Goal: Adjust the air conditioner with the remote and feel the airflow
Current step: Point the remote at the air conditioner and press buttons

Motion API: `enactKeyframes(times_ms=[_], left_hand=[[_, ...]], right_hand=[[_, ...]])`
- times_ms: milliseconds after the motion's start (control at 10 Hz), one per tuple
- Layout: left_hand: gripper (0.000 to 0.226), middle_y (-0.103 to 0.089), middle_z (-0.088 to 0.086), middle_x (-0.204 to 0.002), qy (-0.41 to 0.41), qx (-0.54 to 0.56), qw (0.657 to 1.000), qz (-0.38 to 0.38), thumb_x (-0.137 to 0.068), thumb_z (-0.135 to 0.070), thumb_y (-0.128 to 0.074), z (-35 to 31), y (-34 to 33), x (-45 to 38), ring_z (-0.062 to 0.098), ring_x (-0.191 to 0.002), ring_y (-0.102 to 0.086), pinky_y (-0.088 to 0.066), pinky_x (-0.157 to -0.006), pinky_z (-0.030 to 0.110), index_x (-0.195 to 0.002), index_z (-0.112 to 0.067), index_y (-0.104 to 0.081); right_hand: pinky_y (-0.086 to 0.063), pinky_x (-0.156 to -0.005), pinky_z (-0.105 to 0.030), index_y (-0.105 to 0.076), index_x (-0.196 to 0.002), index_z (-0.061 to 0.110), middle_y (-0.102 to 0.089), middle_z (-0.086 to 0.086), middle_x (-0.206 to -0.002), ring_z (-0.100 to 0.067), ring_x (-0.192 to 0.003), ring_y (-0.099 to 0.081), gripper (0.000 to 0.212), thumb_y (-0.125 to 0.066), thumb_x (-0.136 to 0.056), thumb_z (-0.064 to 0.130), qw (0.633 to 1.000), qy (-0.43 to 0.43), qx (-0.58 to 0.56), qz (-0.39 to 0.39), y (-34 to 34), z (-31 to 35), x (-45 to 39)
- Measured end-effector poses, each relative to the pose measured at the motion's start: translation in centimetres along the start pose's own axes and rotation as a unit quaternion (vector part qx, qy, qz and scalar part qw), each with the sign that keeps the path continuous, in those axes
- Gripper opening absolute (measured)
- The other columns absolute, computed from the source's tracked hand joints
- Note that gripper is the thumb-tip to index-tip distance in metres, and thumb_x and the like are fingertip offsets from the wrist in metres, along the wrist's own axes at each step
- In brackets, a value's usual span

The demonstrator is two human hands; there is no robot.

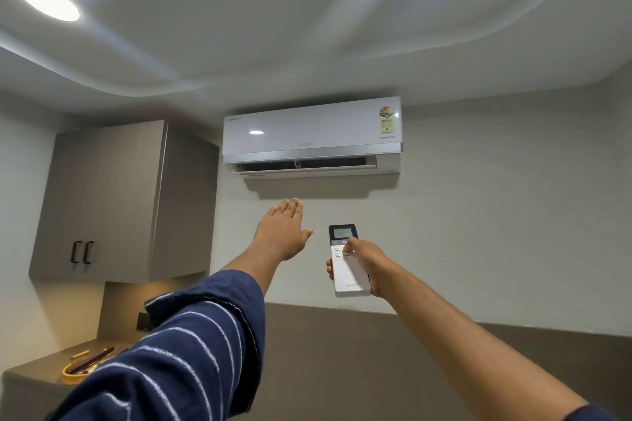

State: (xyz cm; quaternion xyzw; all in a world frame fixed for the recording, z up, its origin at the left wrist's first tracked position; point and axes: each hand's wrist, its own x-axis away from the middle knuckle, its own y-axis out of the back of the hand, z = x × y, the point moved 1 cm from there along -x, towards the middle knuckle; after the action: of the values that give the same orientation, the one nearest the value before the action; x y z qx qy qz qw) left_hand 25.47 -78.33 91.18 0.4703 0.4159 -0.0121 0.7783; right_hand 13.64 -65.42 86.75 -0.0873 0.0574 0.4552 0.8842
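Observation:
A white wall-mounted air conditioner (312,135) hangs high on the far wall, its bottom louvre swung open. My left hand (283,231) is stretched up flat below the unit's left half, palm away from me, fingers together, holding nothing. My right hand (366,262) grips a white remote (346,260) with a dark top and a small lit screen, pointed up at the unit. My thumb rests on the buttons just under the screen.
A grey wall cabinet (113,202) with two dark handles hangs at the left. Below it a counter (30,373) carries a yellow ring-shaped object and some sticks. A round ceiling light (49,1) glows at the upper left.

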Motion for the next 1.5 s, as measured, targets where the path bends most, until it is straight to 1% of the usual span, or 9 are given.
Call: enactKeyframes(times_ms=[200,500,700,800,900,1100,1400,1500], left_hand=[[0.069,0.000,0.009,-0.164,0.001,0.001,1.000,0.007,-0.102,-0.044,-0.022,-0.1,-0.1,0.1,0.023,-0.152,-0.002,-0.007,-0.123,0.037,-0.155,-0.008,0.000],[0.069,-0.002,0.009,-0.164,0.000,-0.002,1.000,0.006,-0.102,-0.045,-0.024,-0.1,-0.2,0.1,0.023,-0.152,-0.003,-0.007,-0.123,0.038,-0.155,-0.008,-0.001],[0.069,-0.002,0.009,-0.164,0.005,-0.004,1.000,0.007,-0.101,-0.045,-0.024,0.2,-0.5,0.0,0.024,-0.152,-0.003,-0.008,-0.123,0.038,-0.155,-0.008,-0.001],[0.069,-0.001,0.009,-0.164,0.004,-0.008,1.000,0.011,-0.102,-0.045,-0.023,0.0,-0.6,-0.3,0.023,-0.152,-0.002,-0.008,-0.124,0.038,-0.155,-0.008,0.000],[0.069,-0.001,0.009,-0.164,0.005,-0.010,1.000,0.009,-0.102,-0.045,-0.023,-0.1,-0.6,-0.5,0.023,-0.152,-0.002,-0.008,-0.124,0.038,-0.155,-0.008,0.000],[0.070,-0.001,0.009,-0.164,0.000,-0.004,1.000,0.004,-0.101,-0.045,-0.024,-0.2,-1.2,-1.1,0.023,-0.152,-0.002,-0.007,-0.123,0.038,-0.155,-0.008,0.000],[0.070,-0.001,0.008,-0.165,0.002,-0.003,1.000,0.000,-0.101,-0.046,-0.024,-0.4,-2.1,-2.1,0.023,-0.152,-0.002,-0.007,-0.123,0.038,-0.155,-0.009,0.000],[0.070,0.000,0.008,-0.164,0.003,-0.007,1.000,0.001,-0.101,-0.046,-0.024,-0.5,-2.4,-2.3,0.023,-0.152,-0.002,-0.007,-0.123,0.038,-0.155,-0.009,0.000]], right_hand=[[-0.058,-0.055,-0.030,-0.051,-0.094,0.000,-0.070,-0.018,-0.062,-0.029,-0.053,-0.067,0.022,-0.039,-0.078,0.007,1.000,0.013,-0.026,-0.002,-0.2,0.3,0.5],[-0.058,-0.058,-0.031,-0.052,-0.095,0.000,-0.071,-0.019,-0.064,-0.030,-0.054,-0.068,0.021,-0.042,-0.079,0.008,0.999,0.009,-0.033,0.003,-0.4,0.0,0.4],[-0.058,-0.060,-0.035,-0.048,-0.096,0.003,-0.068,-0.022,-0.068,-0.031,-0.057,-0.066,0.017,-0.036,-0.084,0.004,0.999,0.031,-0.017,-0.002,-0.4,0.0,0.0],[-0.058,-0.059,-0.034,-0.049,-0.097,0.002,-0.069,-0.021,-0.066,-0.031,-0.056,-0.067,0.019,-0.038,-0.083,0.005,0.999,0.035,-0.015,-0.004,-0.3,0.2,-0.3],[-0.058,-0.057,-0.033,-0.050,-0.098,0.000,-0.070,-0.019,-0.064,-0.031,-0.055,-0.068,0.021,-0.040,-0.081,0.007,1.000,0.027,-0.016,-0.004,-0.2,0.3,-0.4],[-0.059,-0.061,-0.034,-0.052,-0.099,0.000,-0.071,-0.020,-0.067,-0.031,-0.058,-0.068,0.022,-0.042,-0.081,0.008,1.000,0.012,-0.021,0.010,0.3,0.2,-0.5],[-0.058,-0.061,-0.033,-0.052,-0.100,0.000,-0.071,-0.019,-0.069,-0.031,-0.061,-0.068,0.023,-0.042,-0.081,0.009,1.000,0.006,-0.014,0.002,1.2,-0.1,-1.2],[-0.059,-0.061,-0.033,-0.052,-0.099,0.000,-0.072,-0.019,-0.067,-0.030,-0.059,-0.068,0.022,-0.042,-0.081,0.009,1.000,0.005,-0.018,0.002,1.3,-0.1,-1.4]])
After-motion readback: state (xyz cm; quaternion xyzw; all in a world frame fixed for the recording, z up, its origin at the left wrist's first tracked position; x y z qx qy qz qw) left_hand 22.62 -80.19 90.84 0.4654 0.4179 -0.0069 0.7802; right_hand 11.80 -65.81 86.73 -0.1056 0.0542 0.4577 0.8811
